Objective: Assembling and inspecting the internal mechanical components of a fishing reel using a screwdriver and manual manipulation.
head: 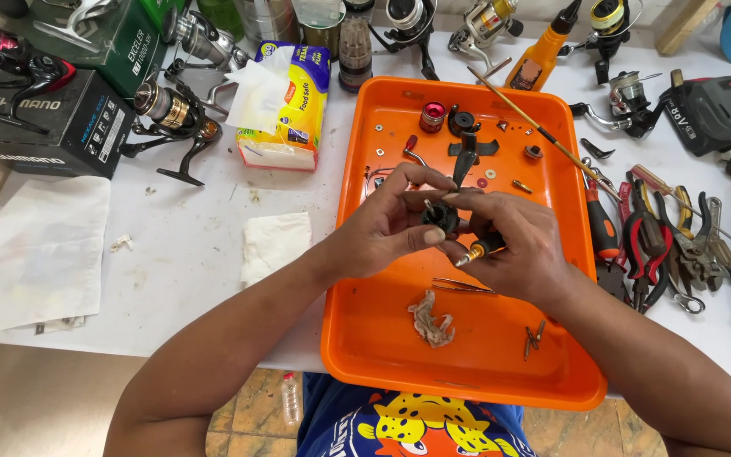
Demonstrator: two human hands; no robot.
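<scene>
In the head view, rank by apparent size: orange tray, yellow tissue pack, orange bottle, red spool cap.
1. orange tray
2. yellow tissue pack
3. orange bottle, farther from the camera, so its true size is unsure
4. red spool cap

Single head-worn view, looking steeply down.
Set above and close to the worktop [188, 254], facing forward over the orange tray [467, 364]; near edge and floor at bottom, clutter along the far edge at top.

Bare orange tray [467, 372] floor lies open near the body; small parts [467, 135] crowd its far end, pliers [649, 245] flank its right.
</scene>
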